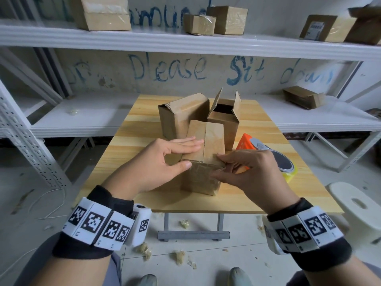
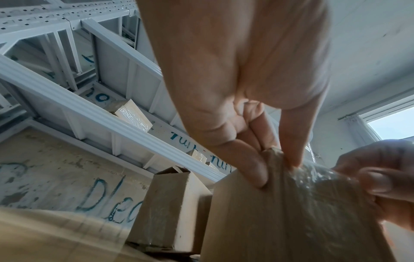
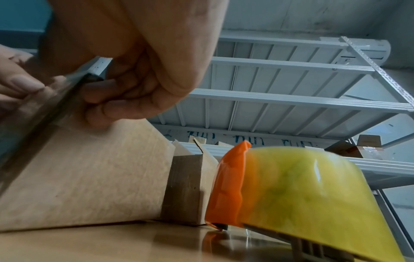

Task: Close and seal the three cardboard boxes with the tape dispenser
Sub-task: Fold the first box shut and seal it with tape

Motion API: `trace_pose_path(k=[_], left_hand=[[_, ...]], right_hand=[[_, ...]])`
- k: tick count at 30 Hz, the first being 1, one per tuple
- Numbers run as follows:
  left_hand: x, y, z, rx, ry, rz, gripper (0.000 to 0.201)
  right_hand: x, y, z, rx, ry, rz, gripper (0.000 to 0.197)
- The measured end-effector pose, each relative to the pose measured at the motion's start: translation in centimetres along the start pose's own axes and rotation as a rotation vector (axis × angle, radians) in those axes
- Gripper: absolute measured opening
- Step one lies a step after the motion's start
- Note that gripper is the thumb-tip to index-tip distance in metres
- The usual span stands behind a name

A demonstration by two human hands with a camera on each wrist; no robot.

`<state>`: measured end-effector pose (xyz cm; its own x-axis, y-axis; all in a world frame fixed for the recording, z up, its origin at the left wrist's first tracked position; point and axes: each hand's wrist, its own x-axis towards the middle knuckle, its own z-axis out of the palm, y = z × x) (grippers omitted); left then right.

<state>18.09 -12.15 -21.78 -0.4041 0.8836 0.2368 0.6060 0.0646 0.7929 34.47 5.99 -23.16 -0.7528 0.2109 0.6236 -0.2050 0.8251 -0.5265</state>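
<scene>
The near cardboard box (image 1: pixel 213 139) stands closed on the wooden table (image 1: pixel 132 129), with clear tape (image 1: pixel 201 168) running over its front top edge. My left hand (image 1: pixel 191 154) lays straight fingers flat on the left flap, and its thumb presses the tape on the front face. My right hand (image 1: pixel 217 165) curls round the box's right front corner and pinches the tape there. The orange tape dispenser (image 1: pixel 266 153) lies on the table just right of the box, with no hand on it. Behind stand a box with folded flaps (image 1: pixel 181 114) and an open box (image 1: pixel 224 120).
A white stool (image 1: pixel 358 205) stands to the right of the table. White metal shelves (image 1: pixel 185 42) behind it carry more cardboard boxes. Crumpled tape scraps (image 1: pixel 144 249) lie on the floor under the table's front edge.
</scene>
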Motion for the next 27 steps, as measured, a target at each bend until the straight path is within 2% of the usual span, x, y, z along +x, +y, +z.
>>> trace_pose_path(k=[5, 10, 13, 16, 18, 20, 23, 27], left_hand=[[-0.3, 0.9, 0.0, 0.066, 0.133, 0.032, 0.037], [-0.1, 1.0, 0.6, 0.288, 0.141, 0.051, 0.070], [-0.1, 1.0, 0.5, 0.256, 0.151, 0.046, 0.063], [-0.3, 1.2, -0.1, 0.219, 0.138, 0.022, 0.059], [-0.5, 1.2, -0.7, 0.198, 0.097, 0.012, 0.058], [-0.8, 1.0, -1.0, 0.179, 0.059, 0.015, 0.057], [-0.8, 0.7, -1.2, 0.181, 0.064, 0.011, 0.061], [-0.7, 0.1, -1.5, 0.163, 0.070, -0.006, 0.063]], right_hand=[[-0.5, -0.8, 0.4, -0.018, -0.086, -0.053, 0.033], [-1.2, -2.5, 1.7, 0.082, -0.261, -0.069, 0.053], [-1.0, -2.6, 1.6, -0.001, -0.198, -0.067, 0.042], [-0.6, -1.8, 1.0, -0.140, -0.031, -0.040, 0.030], [-0.5, -1.4, 0.4, -0.238, 0.022, 0.017, 0.037], [-0.5, -1.4, -0.1, -0.310, -0.063, 0.040, 0.046], [-0.7, -1.2, -0.2, -0.315, -0.200, -0.005, 0.048], [-0.6, -0.8, -0.1, -0.244, -0.224, -0.048, 0.041]])
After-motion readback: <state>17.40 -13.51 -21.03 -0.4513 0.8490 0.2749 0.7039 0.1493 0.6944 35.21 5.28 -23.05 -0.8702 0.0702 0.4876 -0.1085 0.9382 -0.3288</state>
